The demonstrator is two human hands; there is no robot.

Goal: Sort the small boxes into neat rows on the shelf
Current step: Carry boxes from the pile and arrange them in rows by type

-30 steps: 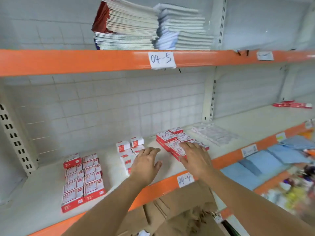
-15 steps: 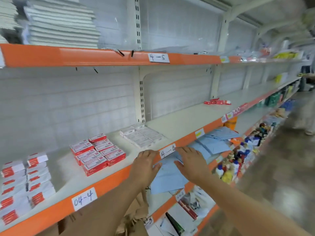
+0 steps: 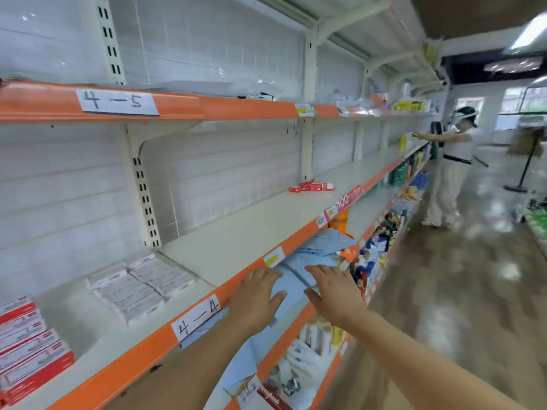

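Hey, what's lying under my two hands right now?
Both the left hand and right hand hover open over pale blue sheets on the lower shelf. Whatever sits beneath those sheets is covered. No small boxes lie under either hand.

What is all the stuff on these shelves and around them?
Red boxes: one stack, count unclear, red and white, far left of the 4-4 shelf.
White boxes: one neat group, count unclear, right of the red ones.
Small red packs: a few, farther along the same shelf.
Labels: "4-4" and "4-5", white, on orange shelf edges.
Blue sheets: a pile, pale blue, shelf below.
Bottles: many, mixed colours, lower shelves.
Other person: one, pale clothes, far down the aisle.
Left hand: open, over the blue sheets.
Right hand: open, fingers spread, beside it.
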